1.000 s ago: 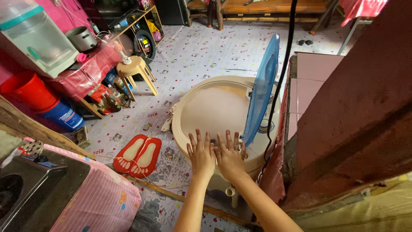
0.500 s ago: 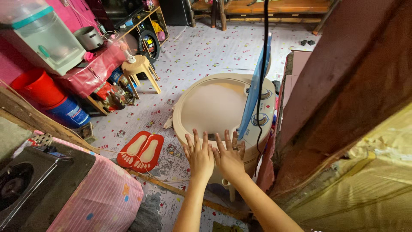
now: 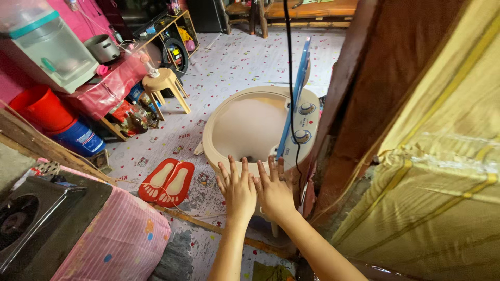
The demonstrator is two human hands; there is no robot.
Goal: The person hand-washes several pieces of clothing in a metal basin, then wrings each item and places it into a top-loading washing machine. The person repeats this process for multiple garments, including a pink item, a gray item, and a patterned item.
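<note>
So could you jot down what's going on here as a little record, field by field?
Left hand: flat, fingers spread, beside the right hand, over the near rim of the washing tub; contact unclear
Right hand: flat, fingers spread, a ring on one finger
Washing tub: cream, round, open
Lid: blue, raised upright at the tub's right side
Dials: two, on the tub's right edge
Slippers: red pair on the floor, left of the tub
Stool: small, pale, further back
Bucket: red, far left
</note>
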